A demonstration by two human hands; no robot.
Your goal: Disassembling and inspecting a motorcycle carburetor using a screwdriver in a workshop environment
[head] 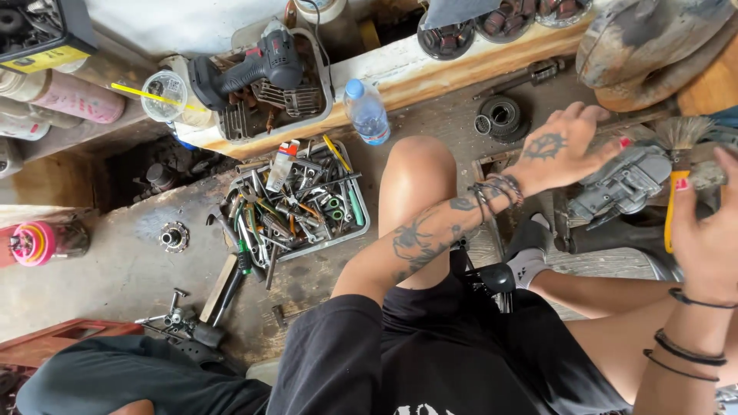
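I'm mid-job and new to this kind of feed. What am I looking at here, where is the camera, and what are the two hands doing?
This is one view from a camera worn on the person's head, looking down at their lap and the workshop floor. No machine is involved, only two bare hands. The left hand, with a tattooed back and beaded wristbands, rests on a grey metal machine part. The right hand holds a yellow-handled brush against that part. On the concrete floor lie a tray of mixed hand tools, a water bottle, a round bearing-like part and a hammer. A cordless drill sits in another tray on the ledge.
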